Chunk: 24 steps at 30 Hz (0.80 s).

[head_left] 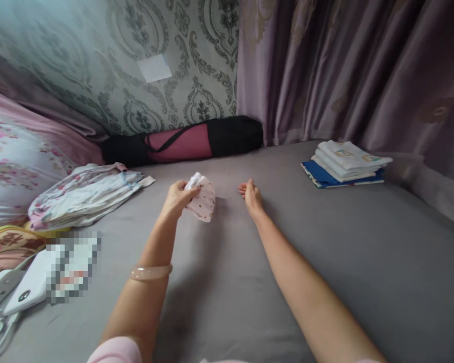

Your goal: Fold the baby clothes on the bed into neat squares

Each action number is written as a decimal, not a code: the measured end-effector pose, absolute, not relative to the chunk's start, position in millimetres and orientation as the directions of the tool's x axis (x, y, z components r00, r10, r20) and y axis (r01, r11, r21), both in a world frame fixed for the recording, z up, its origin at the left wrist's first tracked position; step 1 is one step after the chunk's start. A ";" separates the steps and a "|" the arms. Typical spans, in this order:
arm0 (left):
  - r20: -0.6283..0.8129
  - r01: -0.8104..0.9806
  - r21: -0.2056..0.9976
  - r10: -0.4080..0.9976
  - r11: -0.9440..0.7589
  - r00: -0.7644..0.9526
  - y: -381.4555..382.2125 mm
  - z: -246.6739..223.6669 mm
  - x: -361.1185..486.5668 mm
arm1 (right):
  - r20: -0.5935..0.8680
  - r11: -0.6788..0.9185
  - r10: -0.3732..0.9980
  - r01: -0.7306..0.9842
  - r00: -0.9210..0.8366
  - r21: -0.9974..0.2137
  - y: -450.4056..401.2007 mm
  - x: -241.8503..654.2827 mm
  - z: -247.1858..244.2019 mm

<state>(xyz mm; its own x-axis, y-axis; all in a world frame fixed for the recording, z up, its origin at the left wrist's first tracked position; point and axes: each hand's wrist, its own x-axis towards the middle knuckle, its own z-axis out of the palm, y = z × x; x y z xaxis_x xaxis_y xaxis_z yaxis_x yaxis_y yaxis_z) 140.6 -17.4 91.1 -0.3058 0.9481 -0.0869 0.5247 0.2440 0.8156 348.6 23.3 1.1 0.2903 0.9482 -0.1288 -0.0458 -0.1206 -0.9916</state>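
My left hand (178, 197) pinches a small pale pink cloth (205, 202) with dark spots and a white bunched top edge. The cloth hangs from my thumb and fingers, raised over the grey bed sheet (227, 322). Its kind of garment I cannot make out. To the right, apart from the cloth, my right hand (251, 195) hovers above the sheet with its fingers loosely bent and apart, holding nothing.
A folded white cloth stack (344, 159) sits on blue fabric (321, 176) at right. Crumpled clothes (87, 199) lie left, near a floral pillow (15, 161). A power bank (36, 282) and power strip (2, 287) lie lower left. A black-and-pink long bag (185, 141) lines the wall.
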 end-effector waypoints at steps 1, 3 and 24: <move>-0.016 0.621 0.752 0.948 0.221 -0.319 -15.8 96.8 140.5 | -0.131 -0.122 0.949 -0.049 0.288 -0.991 23.5 348.7 1.0; 0.119 0.792 0.576 0.939 0.201 -0.324 -13.1 102.8 143.8 | -0.137 -0.127 0.948 -0.053 0.289 -0.990 24.2 348.6 0.6; 0.254 0.911 0.191 0.915 -0.364 0.313 -7.3 67.5 178.2 | -0.135 -0.126 0.947 -0.050 0.293 -0.991 24.4 350.2 -2.2</move>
